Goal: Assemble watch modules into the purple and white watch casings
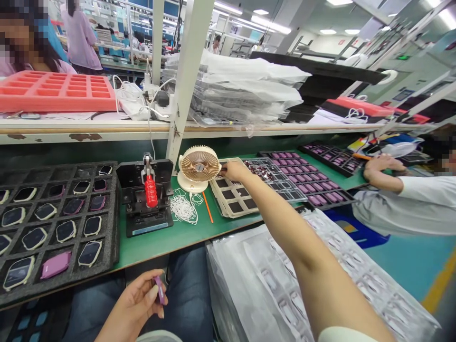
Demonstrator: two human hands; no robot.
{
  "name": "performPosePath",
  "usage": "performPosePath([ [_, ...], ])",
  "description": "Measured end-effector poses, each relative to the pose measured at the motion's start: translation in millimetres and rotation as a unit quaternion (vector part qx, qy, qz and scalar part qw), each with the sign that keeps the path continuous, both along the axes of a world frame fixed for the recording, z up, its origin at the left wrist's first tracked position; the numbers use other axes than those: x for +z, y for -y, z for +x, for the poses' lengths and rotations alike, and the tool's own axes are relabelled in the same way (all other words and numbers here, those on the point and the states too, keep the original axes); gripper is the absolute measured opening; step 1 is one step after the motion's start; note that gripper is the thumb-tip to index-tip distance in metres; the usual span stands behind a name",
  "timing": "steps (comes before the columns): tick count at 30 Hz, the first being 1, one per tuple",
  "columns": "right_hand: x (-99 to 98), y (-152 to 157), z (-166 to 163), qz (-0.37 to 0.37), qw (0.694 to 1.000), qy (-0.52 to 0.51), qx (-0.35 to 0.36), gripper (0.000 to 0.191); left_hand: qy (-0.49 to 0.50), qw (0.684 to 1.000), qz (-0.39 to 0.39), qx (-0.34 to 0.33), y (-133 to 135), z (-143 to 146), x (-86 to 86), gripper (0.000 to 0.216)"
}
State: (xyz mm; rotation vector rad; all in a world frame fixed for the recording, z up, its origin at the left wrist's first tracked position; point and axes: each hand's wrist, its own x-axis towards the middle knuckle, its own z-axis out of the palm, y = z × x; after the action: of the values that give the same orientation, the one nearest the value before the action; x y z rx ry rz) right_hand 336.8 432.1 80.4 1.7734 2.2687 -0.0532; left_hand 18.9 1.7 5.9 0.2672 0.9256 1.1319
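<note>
Low in front, above my lap, my left hand (pixel 140 297) pinches a small purple watch case (pixel 159 289), seen almost edge-on. My right hand (pixel 233 172) reaches far forward to the back left corner of a beige compartment tray (pixel 233 211) holding dark flat pieces. Its fingers are bent together by the fan; whatever they grip is too small to make out. On the left, a grey foam tray (pixel 113 228) carries several watches with pale or purple frames, and one purple case (pixel 56 265) lies face down. A black press fixture with a red handle (pixel 151 191) stands beside it.
A beige fan (pixel 199 166), a tangled white cord (pixel 185 208) and an orange stick (pixel 207 207) are mid-bench. Clear trays of small parts and a black tray of purple cases (pixel 313 178) stand right. Bagged trays (pixel 256 270) rise beside my lap. A co-worker's arm (pixel 399 183) is at right.
</note>
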Motion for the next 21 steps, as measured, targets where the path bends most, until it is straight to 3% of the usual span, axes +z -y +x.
performPosePath([
  [12,-10.3,-2.0,-6.8,0.022,1.000,-0.011,-0.010,0.035,0.000,1.000,0.012,0.012,0.9,0.9,-12.9,0.045],
  [21,-3.3,18.0,2.0,0.084,0.988,-0.124,-0.031,0.036,-0.009,1.000,0.004,0.008,-0.4,0.9,-12.7,0.046],
])
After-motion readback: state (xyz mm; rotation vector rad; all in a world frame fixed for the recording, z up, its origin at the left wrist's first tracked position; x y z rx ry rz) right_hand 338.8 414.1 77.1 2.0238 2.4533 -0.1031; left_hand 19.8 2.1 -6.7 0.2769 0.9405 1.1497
